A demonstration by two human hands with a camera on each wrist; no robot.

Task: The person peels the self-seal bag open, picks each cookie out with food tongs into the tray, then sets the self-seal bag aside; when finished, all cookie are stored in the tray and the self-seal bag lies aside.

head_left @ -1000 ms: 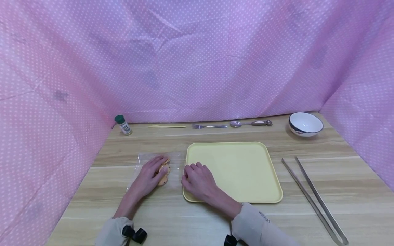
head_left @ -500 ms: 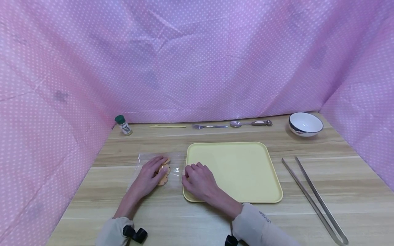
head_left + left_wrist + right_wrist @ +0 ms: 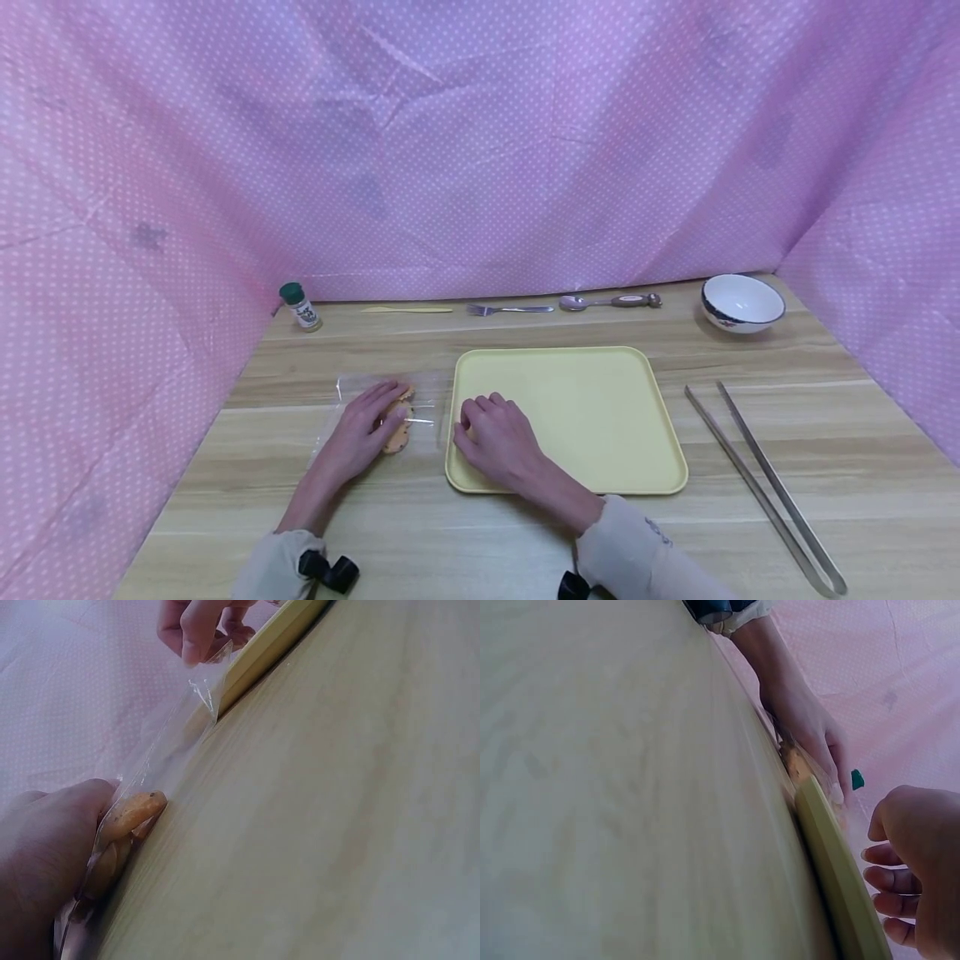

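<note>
Pink white-dotted cloth (image 3: 480, 150) hangs behind the pale wood-grain bench (image 3: 412, 533), where a clear plastic bag (image 3: 429, 390) of golden-brown biscuits (image 3: 397, 439) lies. The left hand (image 3: 366, 423) rests relaxed fingers over them; gentle pressure should steady the bag without crumbling any. The right hand (image 3: 501, 442) has curled fingers above a pale-yellow rectangular tray (image 3: 592, 417); I cannot tell whether they pinch the bag.

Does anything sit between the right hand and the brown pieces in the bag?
Yes. The right hand is over the yellow tray, whose left rim lies toward the brown pieces. The clear bag surrounds them, and the left hand covers part of them.
</note>
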